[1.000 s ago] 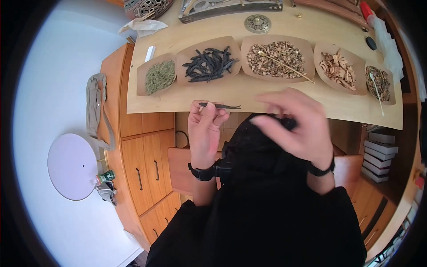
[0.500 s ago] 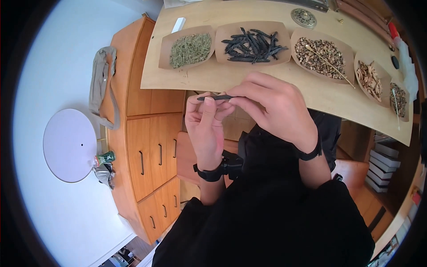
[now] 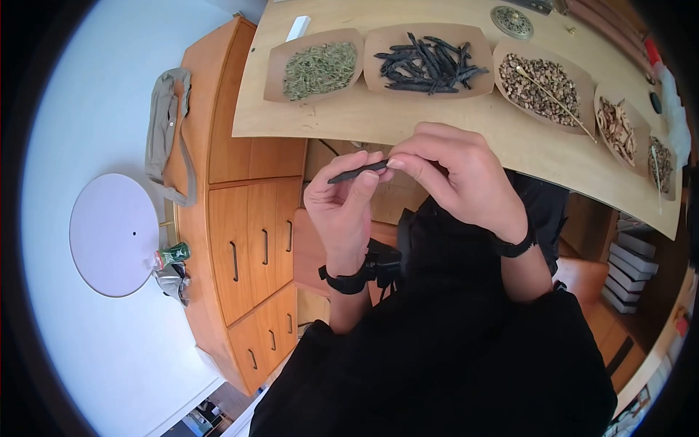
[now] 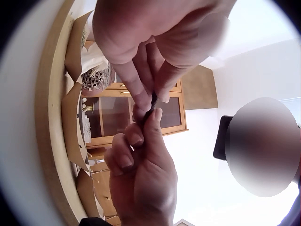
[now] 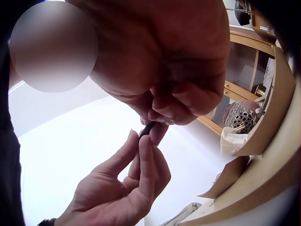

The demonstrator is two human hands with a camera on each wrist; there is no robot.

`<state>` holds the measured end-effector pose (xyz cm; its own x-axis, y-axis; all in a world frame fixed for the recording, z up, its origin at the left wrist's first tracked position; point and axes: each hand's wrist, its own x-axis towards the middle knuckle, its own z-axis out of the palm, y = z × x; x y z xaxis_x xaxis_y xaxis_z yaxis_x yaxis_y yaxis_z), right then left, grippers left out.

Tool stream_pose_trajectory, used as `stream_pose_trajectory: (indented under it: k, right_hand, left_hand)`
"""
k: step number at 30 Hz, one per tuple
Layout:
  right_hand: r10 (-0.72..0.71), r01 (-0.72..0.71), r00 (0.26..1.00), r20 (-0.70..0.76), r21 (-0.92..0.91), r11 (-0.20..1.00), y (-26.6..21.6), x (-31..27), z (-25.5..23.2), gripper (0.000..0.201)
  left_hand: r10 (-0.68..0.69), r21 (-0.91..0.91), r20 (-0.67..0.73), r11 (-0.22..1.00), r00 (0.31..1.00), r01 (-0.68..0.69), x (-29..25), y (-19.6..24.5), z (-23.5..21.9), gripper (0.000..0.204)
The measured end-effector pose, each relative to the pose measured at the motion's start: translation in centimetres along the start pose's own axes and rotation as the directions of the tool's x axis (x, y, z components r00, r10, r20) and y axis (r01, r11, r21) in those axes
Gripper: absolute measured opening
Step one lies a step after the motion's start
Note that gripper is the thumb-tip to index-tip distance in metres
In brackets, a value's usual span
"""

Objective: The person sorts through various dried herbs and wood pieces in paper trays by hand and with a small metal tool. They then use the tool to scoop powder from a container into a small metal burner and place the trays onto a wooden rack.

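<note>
A dark, wrinkled dried stick (image 3: pixel 354 174) lies between both hands in the head view, just in front of the table's near edge. My left hand (image 3: pixel 344 215) holds its left part between thumb and fingers. With thumb and fingertips, my right hand (image 3: pixel 470 182) pinches its right end. In the left wrist view, the fingertips of both hands meet around the stick (image 4: pixel 149 112), covering most of it. A short dark piece of it (image 5: pixel 147 129) shows between the hands in the right wrist view. More such dark sticks (image 3: pixel 431 65) fill a brown paper tray (image 3: pixel 473 86) behind the hands.
Left of that tray is one with green dried herb (image 3: pixel 320 69). To the right, trays hold brown chopped pieces (image 3: pixel 539 86) with a thin golden stick, pale shavings (image 3: pixel 615 130) and a mixed herb (image 3: pixel 660 164). A round pierced metal lid (image 3: pixel 512 22) lies farther back.
My right hand has come left and taken the stick's right end. The stick's left end has since dipped. The head view has turned, so the trays appear shifted right.
</note>
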<state>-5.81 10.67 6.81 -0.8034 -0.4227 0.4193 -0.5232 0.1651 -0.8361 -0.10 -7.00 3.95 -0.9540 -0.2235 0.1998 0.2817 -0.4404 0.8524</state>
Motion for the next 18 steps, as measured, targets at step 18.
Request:
stream_pose_trajectory:
  k: [18]
  right_hand:
    - [-0.025,-0.241,0.848,-0.53,-0.426,0.872,4.1,1.9,-4.9,0.023]
  left_hand:
    - [-0.099,0.12,-0.098,0.987,0.99,0.111,1.9,-1.2,-1.9,0.022]
